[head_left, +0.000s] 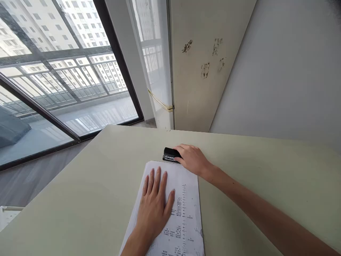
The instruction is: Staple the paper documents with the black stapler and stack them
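Paper stack [186, 177]: lies flat on the tabletop [80, 199], its near end running out of view at 6 o'clock; the sheets look slightly stepped at the 11 o'clock corner, so squaring them would likely help.
Stapler [170, 152]: black, lengthwise along the stack's 12 o'clock edge, bare end toward 9 o'clock; whether paper sits between its jaws cannot be told.
Left hand [153, 213]: palm down on the stack, at 7 o'clock from the stapler, fingers slightly spread; even, light pressure should stop the sheets sliding.
Right hand [192, 159]: clamped on the stapler's 3 o'clock end, forearm coming from 4 o'clock; a firm, straight-down push would probably work best.
Hands: apart from each other, one bracing, one gripping.
Alignment: best checked at the 12 o'clock edge first, since a crooked stapler could miss lower sheets.
Fingertips: wisely kept clear of the stapler's mouth.
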Motion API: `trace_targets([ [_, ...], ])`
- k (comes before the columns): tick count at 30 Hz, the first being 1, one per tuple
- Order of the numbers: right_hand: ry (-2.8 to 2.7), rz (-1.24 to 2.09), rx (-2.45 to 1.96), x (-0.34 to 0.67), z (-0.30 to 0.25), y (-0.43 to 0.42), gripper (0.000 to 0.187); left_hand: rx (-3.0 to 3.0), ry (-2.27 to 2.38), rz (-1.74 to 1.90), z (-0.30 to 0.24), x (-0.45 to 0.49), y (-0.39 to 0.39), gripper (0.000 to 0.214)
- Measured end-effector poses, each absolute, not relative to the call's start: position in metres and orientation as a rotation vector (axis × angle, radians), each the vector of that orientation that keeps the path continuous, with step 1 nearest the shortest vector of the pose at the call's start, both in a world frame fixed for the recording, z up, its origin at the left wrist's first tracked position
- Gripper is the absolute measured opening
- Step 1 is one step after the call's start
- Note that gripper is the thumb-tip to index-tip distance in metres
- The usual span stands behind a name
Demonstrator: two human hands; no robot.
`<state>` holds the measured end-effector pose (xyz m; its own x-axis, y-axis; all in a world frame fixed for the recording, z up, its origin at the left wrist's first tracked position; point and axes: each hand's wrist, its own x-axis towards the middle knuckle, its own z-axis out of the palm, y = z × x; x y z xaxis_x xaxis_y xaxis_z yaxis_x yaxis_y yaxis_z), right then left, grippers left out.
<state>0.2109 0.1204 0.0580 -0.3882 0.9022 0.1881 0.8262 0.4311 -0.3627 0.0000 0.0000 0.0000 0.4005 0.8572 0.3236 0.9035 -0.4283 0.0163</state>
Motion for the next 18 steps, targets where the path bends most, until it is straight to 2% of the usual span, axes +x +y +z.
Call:
trace_targets([
  [6, -2.33, 0.241, -1.482, 0.215, 0.062, 0.115, 0.015, -2.51, -1.597, -0.447, -0.002, -0.001, 0.001, 0.069],
  [13, -2.229, 0.176, -1.491, 0.254, 0.101, 0.091, 0.021, -2.514, -1.575, -0.471, -0.004, -0.003, 0.003, 0.067],
  [18, -2.192, 0.325, -1.426, 0.302, 0.115, 0.038, 0.023, -2.508, -1.569, -0.434, -0.004, -0.003, 0.004, 0.067],
])
